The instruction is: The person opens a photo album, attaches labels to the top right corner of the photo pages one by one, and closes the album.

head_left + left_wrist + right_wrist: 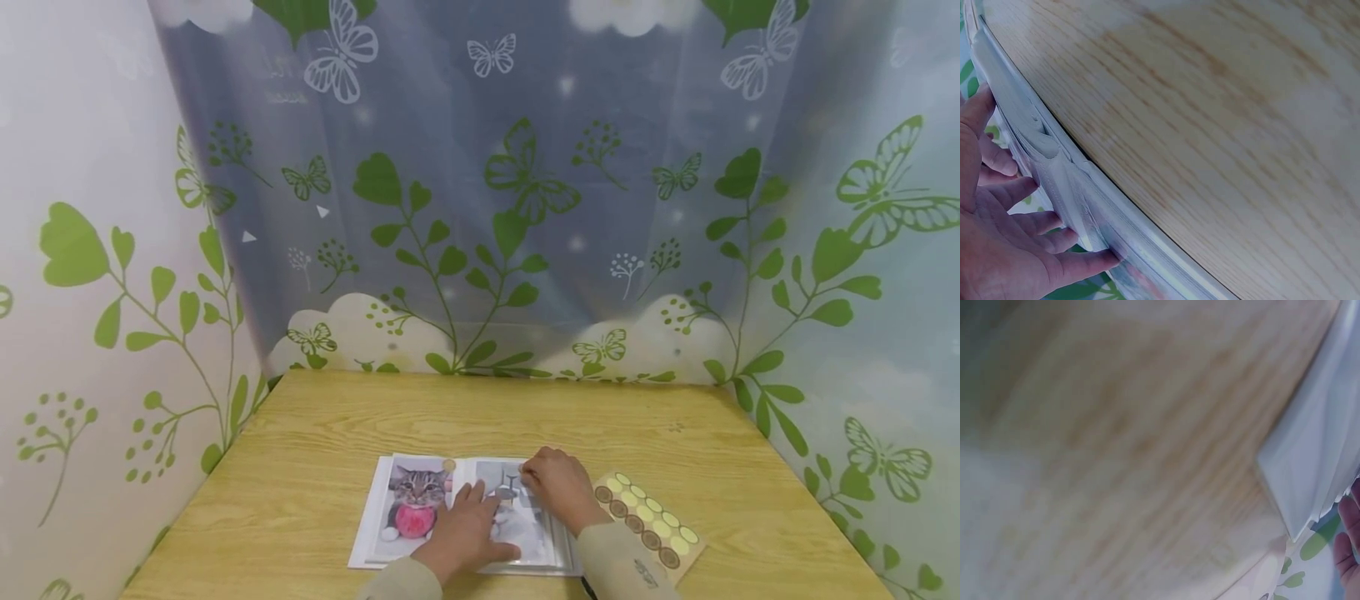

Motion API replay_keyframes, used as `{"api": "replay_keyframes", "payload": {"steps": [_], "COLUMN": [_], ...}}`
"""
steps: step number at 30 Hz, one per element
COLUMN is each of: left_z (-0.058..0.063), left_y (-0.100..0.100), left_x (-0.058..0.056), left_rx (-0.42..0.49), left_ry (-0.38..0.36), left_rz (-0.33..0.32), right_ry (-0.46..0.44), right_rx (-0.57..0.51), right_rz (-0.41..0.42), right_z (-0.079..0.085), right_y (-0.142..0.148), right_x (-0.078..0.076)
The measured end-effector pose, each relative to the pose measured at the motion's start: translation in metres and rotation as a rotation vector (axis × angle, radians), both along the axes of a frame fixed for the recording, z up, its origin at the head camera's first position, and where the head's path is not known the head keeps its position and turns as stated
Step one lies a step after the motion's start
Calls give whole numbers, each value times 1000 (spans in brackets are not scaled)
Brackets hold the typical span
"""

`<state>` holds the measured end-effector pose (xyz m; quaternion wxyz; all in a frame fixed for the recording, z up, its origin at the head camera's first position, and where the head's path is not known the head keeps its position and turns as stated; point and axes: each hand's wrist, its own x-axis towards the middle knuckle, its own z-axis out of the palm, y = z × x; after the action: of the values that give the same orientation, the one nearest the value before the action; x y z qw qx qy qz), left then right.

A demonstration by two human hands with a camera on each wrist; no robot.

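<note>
A photo album (362, 533) lies spread on the table, with clear sleeves. Its left page shows a picture of a cat (420, 483) with a pink ball; a round tan sticker (449, 465) sits at that picture's upper right corner. My left hand (467, 529) rests on the right page with its fingers spread, covering part of a grey picture (528, 542). In the left wrist view its fingertips (1113, 256) touch the sleeves. At the grey picture's top right, my right hand (561, 487) pinches a small round sticker, mostly hidden by the curled fingers.
A sheet of round stickers (648, 521), brown and yellow, lies slanted right of the album, partly behind the right sleeve. The wooden table (315, 425) meets a curtain (450, 250) with leaf and butterfly prints at the back; similar printed sheets hang on both sides.
</note>
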<state>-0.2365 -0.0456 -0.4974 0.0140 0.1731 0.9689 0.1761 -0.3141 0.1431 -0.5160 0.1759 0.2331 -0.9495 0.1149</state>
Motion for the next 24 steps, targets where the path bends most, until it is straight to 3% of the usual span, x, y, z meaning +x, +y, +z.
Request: {"api": "replay_keyframes", "payload": {"steps": [24], "left_z": [3], "left_y": [1], "left_x": [0], "left_rx": [-28], "left_ry": [-15], "left_rz": [-5], "right_ry": [-20], "right_rx": [102], "right_rz": [81], "right_z": [2], "right_y": [1], "right_x": [20]}}
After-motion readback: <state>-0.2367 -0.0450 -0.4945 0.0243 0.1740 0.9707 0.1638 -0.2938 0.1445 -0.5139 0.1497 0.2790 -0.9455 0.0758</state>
